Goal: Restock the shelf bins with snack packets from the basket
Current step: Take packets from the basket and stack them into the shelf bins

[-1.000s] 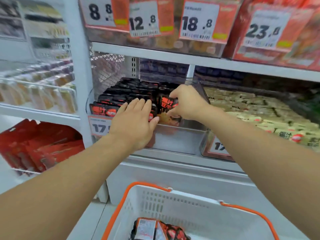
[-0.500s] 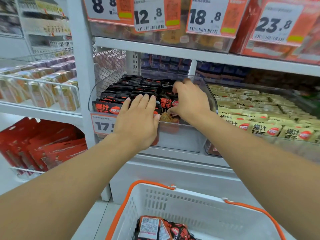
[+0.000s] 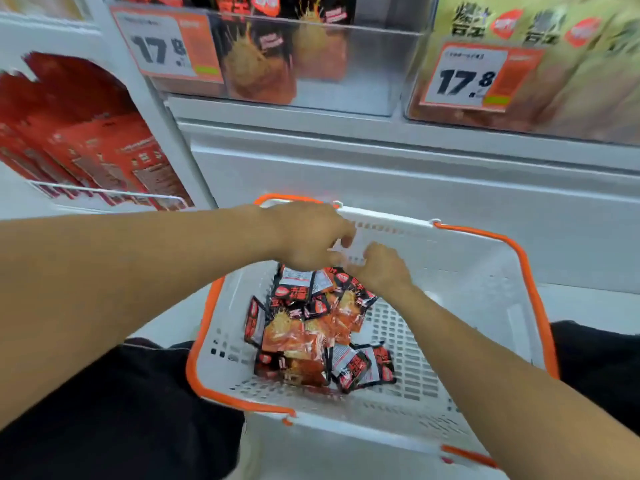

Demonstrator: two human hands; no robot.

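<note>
White metal shelving unit [image 3: 398,161], plain base panel below the shelf lip. White upright post [image 3: 156,109] is the landmark: left of it, red boxed goods [image 3: 93,150] behind a white wire rail [image 3: 114,194]. Right of it, orange-framed price tags [image 3: 166,46] reading 17.8. Pale floor [image 3: 588,306] at the base. Flat, even lighting.

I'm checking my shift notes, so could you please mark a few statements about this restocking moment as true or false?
1. The basket has orange handles. True.
2. The basket holds no snack packets. False: a pile of red and black snack packets lies in it.
3. Both hands are over the basket. True: the left hand and right hand reach above the pile.
4. Both price tags read 23.8. False: the left price tag and right price tag read 17.8.
</note>
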